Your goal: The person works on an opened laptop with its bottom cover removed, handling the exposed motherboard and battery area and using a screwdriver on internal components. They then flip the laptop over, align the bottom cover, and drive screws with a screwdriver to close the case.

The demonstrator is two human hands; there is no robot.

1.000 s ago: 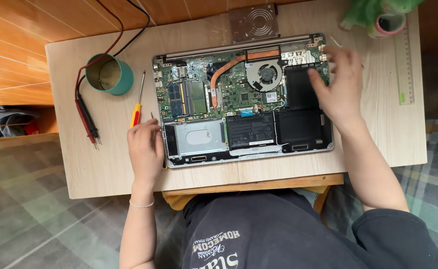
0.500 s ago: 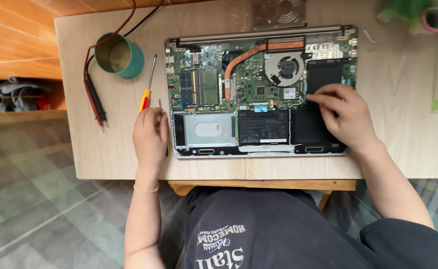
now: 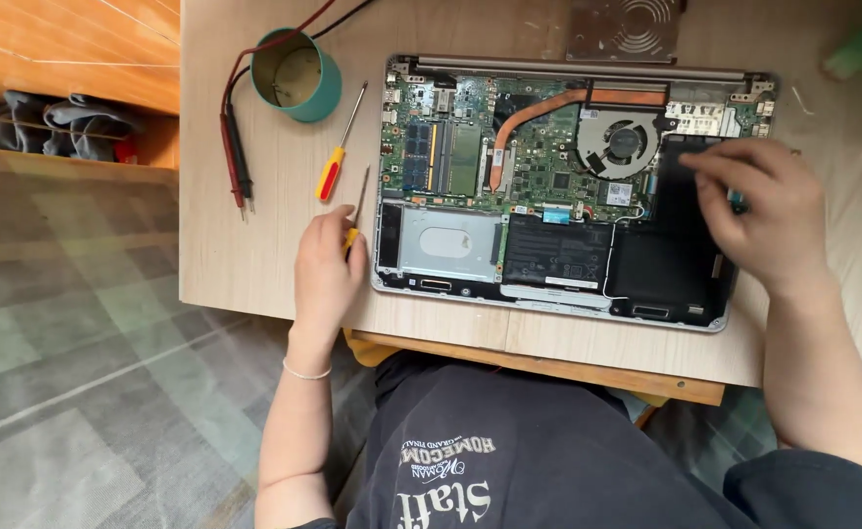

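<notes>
Two hands at an opened laptop

Two bare hands work over a laptop lying upside down on a pale wooden desk, its bottom cover already off so the green board, copper heat pipe, round fan, silver drive bay and black battery all show. As a judgement, the opening-up is done, and the inner parts all sit in place, none lifted out.

Left hand rests on the desk just beside the laptop's near left corner, fingers curled together around a thin screwdriver whose shaft points away from the person. Right hand lies over the dark right part of the laptop's inside, fingers bent down onto it; whether they pinch anything cannot be told, as the hand is blurred.

A second screwdriver with a red and yellow handle lies left of the laptop, near a green tin and a pair of red and black probes with their leads. A perforated metal plate sits beyond the hinge.

Grey-green patterned flooring spreads below the desk, and a wooden shelf stands to the left.
</notes>
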